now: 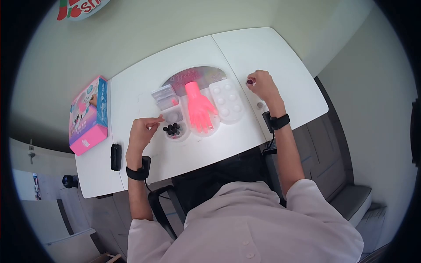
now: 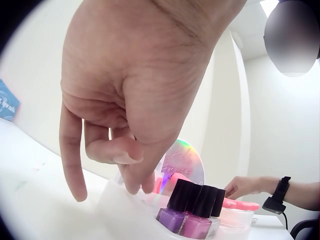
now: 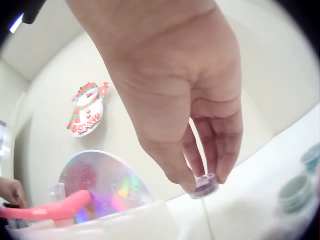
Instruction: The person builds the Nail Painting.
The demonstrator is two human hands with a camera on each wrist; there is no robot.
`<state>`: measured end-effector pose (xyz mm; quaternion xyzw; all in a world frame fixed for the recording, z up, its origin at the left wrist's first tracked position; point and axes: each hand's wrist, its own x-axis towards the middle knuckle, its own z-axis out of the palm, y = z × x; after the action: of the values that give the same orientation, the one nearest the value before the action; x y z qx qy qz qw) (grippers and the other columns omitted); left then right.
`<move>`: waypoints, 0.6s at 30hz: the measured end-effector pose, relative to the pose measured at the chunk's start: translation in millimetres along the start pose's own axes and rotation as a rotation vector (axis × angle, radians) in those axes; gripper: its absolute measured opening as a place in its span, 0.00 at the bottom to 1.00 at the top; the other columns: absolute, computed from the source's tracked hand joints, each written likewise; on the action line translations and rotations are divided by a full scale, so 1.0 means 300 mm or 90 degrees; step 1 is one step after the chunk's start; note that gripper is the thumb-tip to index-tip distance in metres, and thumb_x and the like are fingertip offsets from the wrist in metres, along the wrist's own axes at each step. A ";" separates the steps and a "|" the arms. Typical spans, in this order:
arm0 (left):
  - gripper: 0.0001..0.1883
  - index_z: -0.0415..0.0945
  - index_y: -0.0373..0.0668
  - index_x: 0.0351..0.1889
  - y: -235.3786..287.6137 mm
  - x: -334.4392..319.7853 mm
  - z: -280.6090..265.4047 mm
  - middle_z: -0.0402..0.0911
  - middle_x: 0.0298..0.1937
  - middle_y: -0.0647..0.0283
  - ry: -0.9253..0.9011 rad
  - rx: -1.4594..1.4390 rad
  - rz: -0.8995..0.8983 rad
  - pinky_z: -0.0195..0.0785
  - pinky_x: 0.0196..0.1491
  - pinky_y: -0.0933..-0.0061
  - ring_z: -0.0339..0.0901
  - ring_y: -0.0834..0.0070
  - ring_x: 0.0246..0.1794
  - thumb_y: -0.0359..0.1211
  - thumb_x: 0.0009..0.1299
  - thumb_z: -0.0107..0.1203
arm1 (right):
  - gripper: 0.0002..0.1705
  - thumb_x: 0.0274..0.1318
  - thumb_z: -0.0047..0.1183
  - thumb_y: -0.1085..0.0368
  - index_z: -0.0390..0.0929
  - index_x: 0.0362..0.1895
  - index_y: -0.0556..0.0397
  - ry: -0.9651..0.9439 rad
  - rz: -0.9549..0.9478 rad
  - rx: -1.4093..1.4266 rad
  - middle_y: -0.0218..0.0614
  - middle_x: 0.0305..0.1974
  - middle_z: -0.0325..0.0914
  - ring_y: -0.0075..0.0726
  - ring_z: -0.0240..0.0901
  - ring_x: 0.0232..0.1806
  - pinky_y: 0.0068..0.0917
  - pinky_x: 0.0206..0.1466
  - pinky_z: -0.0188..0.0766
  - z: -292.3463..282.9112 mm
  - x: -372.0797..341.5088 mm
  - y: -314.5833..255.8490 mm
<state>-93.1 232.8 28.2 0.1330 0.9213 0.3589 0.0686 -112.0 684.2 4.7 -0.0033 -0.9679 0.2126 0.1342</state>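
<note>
My right hand (image 1: 263, 85) is over the right part of the table, pinching a small clear round pot (image 3: 204, 186) with dark purple contents between thumb and fingertips. At the left side of a white moulded tray (image 1: 237, 115) is my left hand (image 1: 142, 133). Its fingers are loosely bent, with fingertips right by the tray's edge, and nothing shows in its grasp. Just beside it, several black-capped nail polish bottles (image 1: 172, 129), purple and pink among them (image 2: 196, 227), stand in a round compartment. A bright pink model hand (image 1: 199, 107) lies in the tray's middle, fingers toward me.
A shiny rainbow backdrop (image 1: 204, 75) rises behind the tray. Little pots, one green (image 3: 295, 193) and one teal (image 3: 312, 156), sit on the table near my right hand. A pink and blue box (image 1: 85, 120) and a black case (image 1: 115, 157) are at the left.
</note>
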 end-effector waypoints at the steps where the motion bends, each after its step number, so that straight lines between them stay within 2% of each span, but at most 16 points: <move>1: 0.15 0.90 0.44 0.51 -0.016 0.002 0.002 0.93 0.45 0.59 0.002 -0.001 -0.005 0.76 0.26 0.74 0.87 0.76 0.28 0.20 0.70 0.61 | 0.12 0.48 0.67 0.74 0.88 0.40 0.62 -0.004 -0.004 0.001 0.50 0.38 0.86 0.57 0.84 0.39 0.43 0.46 0.82 0.010 0.000 -0.032; 3: 0.15 0.89 0.41 0.53 -0.055 0.013 0.012 0.93 0.43 0.65 0.011 0.002 0.088 0.67 0.18 0.78 0.77 0.89 0.25 0.21 0.72 0.59 | 0.11 0.46 0.68 0.74 0.88 0.38 0.62 0.010 -0.158 0.240 0.49 0.36 0.84 0.56 0.83 0.40 0.44 0.45 0.81 0.037 -0.002 -0.101; 4: 0.15 0.89 0.41 0.53 -0.046 0.013 0.008 0.93 0.43 0.65 0.012 0.002 0.085 0.67 0.18 0.78 0.77 0.89 0.25 0.21 0.72 0.59 | 0.11 0.46 0.68 0.74 0.88 0.38 0.62 0.008 -0.160 0.241 0.49 0.36 0.84 0.56 0.83 0.40 0.44 0.45 0.81 0.053 -0.005 -0.137; 6: 0.15 0.90 0.42 0.50 -0.018 0.013 0.001 0.92 0.46 0.55 -0.005 0.011 0.023 0.82 0.51 0.71 0.92 0.65 0.44 0.19 0.69 0.61 | 0.13 0.48 0.68 0.75 0.87 0.42 0.62 -0.052 -0.228 0.190 0.47 0.40 0.85 0.50 0.86 0.41 0.34 0.46 0.85 0.083 -0.004 -0.201; 8: 0.15 0.90 0.42 0.50 -0.053 0.022 0.017 0.92 0.46 0.54 0.005 -0.001 0.053 0.82 0.51 0.71 0.92 0.64 0.44 0.19 0.69 0.61 | 0.13 0.49 0.68 0.76 0.87 0.42 0.63 -0.050 -0.255 0.150 0.47 0.41 0.84 0.49 0.86 0.40 0.35 0.47 0.85 0.113 0.010 -0.224; 10: 0.15 0.90 0.41 0.50 -0.062 0.020 0.013 0.92 0.46 0.54 0.016 -0.012 0.085 0.83 0.50 0.71 0.92 0.63 0.44 0.19 0.68 0.61 | 0.10 0.45 0.66 0.77 0.87 0.36 0.63 -0.037 -0.251 0.212 0.49 0.41 0.82 0.56 0.82 0.40 0.45 0.45 0.80 0.124 0.021 -0.241; 12: 0.15 0.89 0.40 0.50 -0.038 0.023 0.004 0.92 0.46 0.54 -0.013 0.008 0.030 0.83 0.52 0.71 0.91 0.63 0.45 0.19 0.68 0.61 | 0.10 0.45 0.65 0.79 0.86 0.36 0.63 -0.031 -0.243 0.218 0.50 0.43 0.82 0.57 0.82 0.41 0.45 0.46 0.80 0.131 0.025 -0.258; 16: 0.15 0.89 0.40 0.50 -0.010 0.023 -0.005 0.91 0.47 0.54 -0.029 0.008 0.037 0.82 0.53 0.72 0.92 0.64 0.45 0.19 0.68 0.61 | 0.08 0.47 0.63 0.81 0.85 0.35 0.65 0.005 -0.233 0.157 0.51 0.48 0.81 0.60 0.81 0.47 0.46 0.50 0.80 0.153 0.008 -0.285; 18: 0.15 0.89 0.40 0.51 -0.034 0.026 0.002 0.92 0.48 0.55 -0.019 -0.003 0.041 0.83 0.53 0.72 0.92 0.65 0.46 0.19 0.69 0.61 | 0.08 0.47 0.62 0.81 0.85 0.34 0.65 -0.001 -0.208 0.142 0.52 0.48 0.80 0.61 0.81 0.48 0.46 0.51 0.80 0.156 0.007 -0.290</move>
<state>-102.4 228.3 20.5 0.1678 0.9145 0.3612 0.0714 -121.8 585.9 0.4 0.1689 -0.9260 0.2940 0.1659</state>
